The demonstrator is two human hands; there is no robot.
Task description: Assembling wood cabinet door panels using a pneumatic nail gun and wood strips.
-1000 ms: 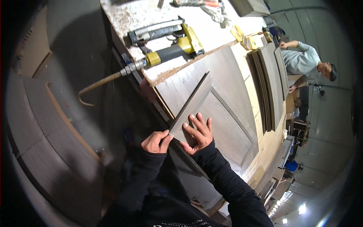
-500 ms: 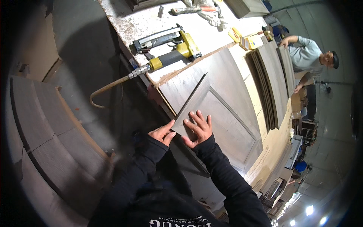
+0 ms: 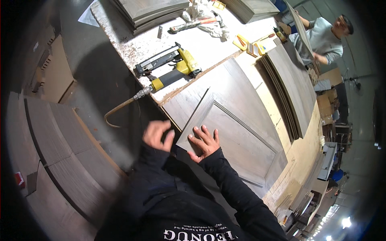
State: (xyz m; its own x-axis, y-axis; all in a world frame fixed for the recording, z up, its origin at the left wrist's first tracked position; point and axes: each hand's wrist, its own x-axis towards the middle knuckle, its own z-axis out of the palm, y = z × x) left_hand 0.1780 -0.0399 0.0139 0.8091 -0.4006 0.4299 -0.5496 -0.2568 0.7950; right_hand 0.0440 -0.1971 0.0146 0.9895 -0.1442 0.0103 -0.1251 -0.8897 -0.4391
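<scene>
A grey-brown wooden cabinet door (image 3: 241,138) with a framed recessed centre lies on the bench, on top of another grey board (image 3: 186,100). My right hand (image 3: 205,143) rests on the door's near left corner, fingers spread flat over its frame. Just left of that corner, my left hand (image 3: 158,135) is in the air, slightly blurred, with its thumb apart from loosely bent fingers and nothing in it. Beyond the hands, a yellow and black air nail gun (image 3: 171,68) lies on its side on the worktop, joined to a tan hose (image 3: 116,110).
A claw hammer (image 3: 193,25) and a white cloth (image 3: 205,12) lie farther back, near stacked panels (image 3: 150,14). Small yellow boxes (image 3: 241,42) sit beside another panel stack (image 3: 291,90). A co-worker (image 3: 327,38) holds a board at far right. More boards (image 3: 60,136) stand at left.
My left hand has come off the door's corner and moved left and up. My right hand stays on the door. The co-worker has raised a board from the stack.
</scene>
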